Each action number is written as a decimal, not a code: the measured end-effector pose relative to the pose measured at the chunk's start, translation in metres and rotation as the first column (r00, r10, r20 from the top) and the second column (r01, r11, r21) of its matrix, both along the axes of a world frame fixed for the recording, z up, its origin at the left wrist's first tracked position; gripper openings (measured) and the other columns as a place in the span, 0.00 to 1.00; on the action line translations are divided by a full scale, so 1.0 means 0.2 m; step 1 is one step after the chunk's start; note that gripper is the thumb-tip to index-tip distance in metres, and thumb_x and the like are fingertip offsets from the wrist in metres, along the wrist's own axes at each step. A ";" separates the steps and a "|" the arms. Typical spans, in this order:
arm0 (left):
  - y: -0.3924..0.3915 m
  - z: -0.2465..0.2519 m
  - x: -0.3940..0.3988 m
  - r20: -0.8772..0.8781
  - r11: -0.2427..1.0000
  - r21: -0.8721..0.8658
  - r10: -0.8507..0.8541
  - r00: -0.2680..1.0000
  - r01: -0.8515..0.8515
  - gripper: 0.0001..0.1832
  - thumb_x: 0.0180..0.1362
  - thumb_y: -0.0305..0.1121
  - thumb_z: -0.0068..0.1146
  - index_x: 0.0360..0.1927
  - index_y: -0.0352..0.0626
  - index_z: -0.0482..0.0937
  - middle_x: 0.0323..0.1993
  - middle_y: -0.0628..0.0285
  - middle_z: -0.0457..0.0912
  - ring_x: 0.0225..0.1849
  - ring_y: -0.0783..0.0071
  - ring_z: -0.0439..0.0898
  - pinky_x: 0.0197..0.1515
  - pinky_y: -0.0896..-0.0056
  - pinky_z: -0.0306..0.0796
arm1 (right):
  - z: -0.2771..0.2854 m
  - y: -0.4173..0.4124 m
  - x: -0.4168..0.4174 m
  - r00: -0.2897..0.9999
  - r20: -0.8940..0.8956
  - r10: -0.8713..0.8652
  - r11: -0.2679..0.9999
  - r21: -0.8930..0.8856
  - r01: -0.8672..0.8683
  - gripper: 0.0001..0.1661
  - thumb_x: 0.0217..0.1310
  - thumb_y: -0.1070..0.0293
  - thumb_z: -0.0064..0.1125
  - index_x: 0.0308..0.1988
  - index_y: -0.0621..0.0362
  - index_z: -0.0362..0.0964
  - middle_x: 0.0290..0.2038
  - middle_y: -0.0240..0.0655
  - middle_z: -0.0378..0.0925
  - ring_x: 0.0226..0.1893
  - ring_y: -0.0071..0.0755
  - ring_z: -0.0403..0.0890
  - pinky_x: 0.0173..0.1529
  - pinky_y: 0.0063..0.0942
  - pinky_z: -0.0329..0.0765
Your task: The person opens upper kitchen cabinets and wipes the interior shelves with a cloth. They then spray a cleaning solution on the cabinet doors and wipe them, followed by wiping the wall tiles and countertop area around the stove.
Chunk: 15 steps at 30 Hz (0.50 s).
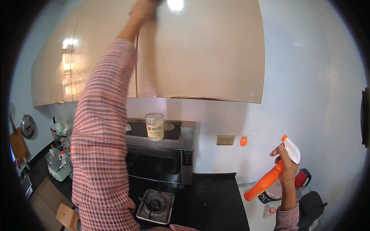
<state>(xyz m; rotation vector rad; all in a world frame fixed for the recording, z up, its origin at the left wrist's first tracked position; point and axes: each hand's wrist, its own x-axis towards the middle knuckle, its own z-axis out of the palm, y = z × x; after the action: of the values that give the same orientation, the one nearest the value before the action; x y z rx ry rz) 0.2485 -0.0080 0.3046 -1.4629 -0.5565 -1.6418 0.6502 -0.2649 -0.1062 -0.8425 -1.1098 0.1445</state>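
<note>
My right hand [288,163] is wrapped around the neck of an orange spray bottle [264,180] with a white trigger head and an orange nozzle. The bottle is tilted, its base towards the lower left. Raised high, my left hand [143,10] is at the front of the beige glossy wall cabinet [199,52], partly cut off by the top edge of the view. Something dark and blurred shows beside its fingers; whether the hand grips it is unclear. My checked sleeve hides much of the left side.
A clear labelled jar [155,127] stands on the range hood [162,144]. Below it, a gas burner [155,203] is set in the black countertop [202,202]. A wall socket [225,140], red kettle [302,177] and capped bottle [269,212] are to the right. Bottles [66,161] crowd the left counter.
</note>
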 end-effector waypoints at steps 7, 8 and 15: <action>0.23 0.10 -0.23 0.308 0.954 0.081 0.251 0.918 -0.288 0.22 0.62 0.44 0.45 0.57 0.50 0.72 0.50 0.45 0.76 0.51 0.44 0.75 0.52 0.50 0.70 | 0.02 0.01 -0.01 0.997 0.045 0.056 0.998 -0.002 -0.056 0.11 0.58 0.66 0.58 0.33 0.65 0.72 0.22 0.35 0.77 0.25 0.26 0.80 0.24 0.18 0.70; 0.26 0.13 -0.23 0.316 0.952 0.061 0.267 0.910 -0.300 0.22 0.62 0.44 0.45 0.57 0.50 0.72 0.50 0.45 0.76 0.51 0.44 0.75 0.52 0.50 0.70 | 0.02 0.01 0.00 0.997 0.031 0.070 0.998 0.002 -0.070 0.11 0.58 0.66 0.58 0.34 0.65 0.72 0.22 0.35 0.77 0.25 0.26 0.80 0.24 0.18 0.70; 0.10 0.14 0.33 0.076 0.983 0.171 0.058 0.995 -0.071 0.13 0.61 0.34 0.45 0.45 0.43 0.78 0.40 0.43 0.80 0.40 0.43 0.78 0.43 0.48 0.71 | -0.03 -0.10 0.13 0.999 0.029 0.039 0.998 -0.043 -0.038 0.12 0.58 0.66 0.58 0.33 0.65 0.71 0.22 0.36 0.77 0.23 0.24 0.79 0.23 0.17 0.69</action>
<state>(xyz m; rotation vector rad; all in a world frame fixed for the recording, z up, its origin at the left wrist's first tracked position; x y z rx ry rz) 0.3141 0.0130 0.3326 -1.2518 -0.4820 -1.6527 0.6760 -0.2852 -0.1114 -0.8643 -1.1545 0.1889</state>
